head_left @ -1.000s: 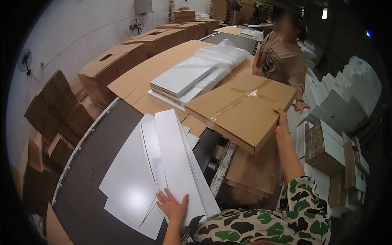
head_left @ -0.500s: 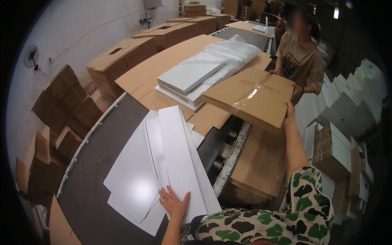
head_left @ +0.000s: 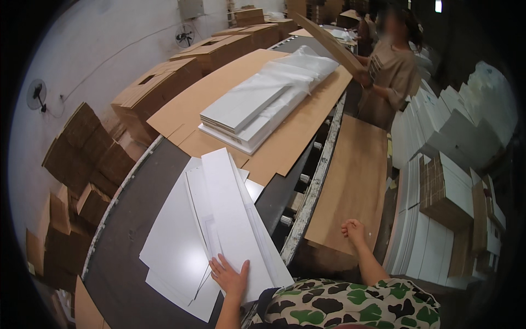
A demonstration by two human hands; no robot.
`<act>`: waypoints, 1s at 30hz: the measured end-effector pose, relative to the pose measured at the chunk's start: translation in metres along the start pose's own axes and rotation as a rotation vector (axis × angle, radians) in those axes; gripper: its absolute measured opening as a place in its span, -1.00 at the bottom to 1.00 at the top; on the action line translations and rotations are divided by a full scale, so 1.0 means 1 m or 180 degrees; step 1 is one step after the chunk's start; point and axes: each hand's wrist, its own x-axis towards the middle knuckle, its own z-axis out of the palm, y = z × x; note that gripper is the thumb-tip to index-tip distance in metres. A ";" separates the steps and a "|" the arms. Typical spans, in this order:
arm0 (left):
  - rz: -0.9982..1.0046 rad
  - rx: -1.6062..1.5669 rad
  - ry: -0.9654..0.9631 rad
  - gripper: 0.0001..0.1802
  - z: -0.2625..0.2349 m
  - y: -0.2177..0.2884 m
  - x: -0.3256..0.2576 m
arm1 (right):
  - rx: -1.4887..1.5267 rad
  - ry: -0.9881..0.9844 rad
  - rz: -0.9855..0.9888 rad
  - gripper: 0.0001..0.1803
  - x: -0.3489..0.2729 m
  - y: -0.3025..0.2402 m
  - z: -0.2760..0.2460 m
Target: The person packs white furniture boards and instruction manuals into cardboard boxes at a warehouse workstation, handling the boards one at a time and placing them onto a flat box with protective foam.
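Note:
My left hand [head_left: 230, 279] lies flat with spread fingers on a long white panel [head_left: 227, 192]. Beneath that panel, several thin white sheets [head_left: 170, 241] are fanned out on the dark conveyor belt [head_left: 118, 249]. My right hand [head_left: 353, 230] hovers over a brown cardboard sheet [head_left: 350, 181] beside the conveyor, its fingers curled in and nothing seen in them. Across from me, a co-worker [head_left: 389, 71] holds a flat brown carton [head_left: 329, 44] tilted up on edge.
Farther along the belt, a stack of white boards [head_left: 246, 107] partly wrapped in clear film [head_left: 304, 68] rests on opened cardboard [head_left: 181, 118]. Large cartons [head_left: 156, 82] line the wall side. White panels [head_left: 422, 236] stand stacked at the right. The conveyor's metal rail [head_left: 312, 203] runs between.
My right hand has let go of the flat carton and drawn back toward me. The co-worker has taken it away and tipped it up. My left hand stays on the panel.

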 end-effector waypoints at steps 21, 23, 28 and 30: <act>0.0074 0.0209 0.0077 0.06 -0.001 -0.013 -0.011 | -0.0034 -0.0253 0.0101 -0.87 -0.004 -0.005 -0.013; 0.0064 0.0214 0.0084 0.06 -0.004 -0.013 -0.011 | 0.0025 -0.0271 0.0060 -0.86 -0.003 -0.005 -0.013; 0.0058 0.0254 0.0101 0.06 -0.005 -0.012 -0.013 | -0.0080 -0.0242 0.0105 -0.87 -0.008 -0.013 -0.014; 0.0101 0.0252 0.0152 0.02 -0.008 -0.010 -0.013 | -0.0083 -0.0230 0.0090 -0.88 -0.007 -0.014 -0.013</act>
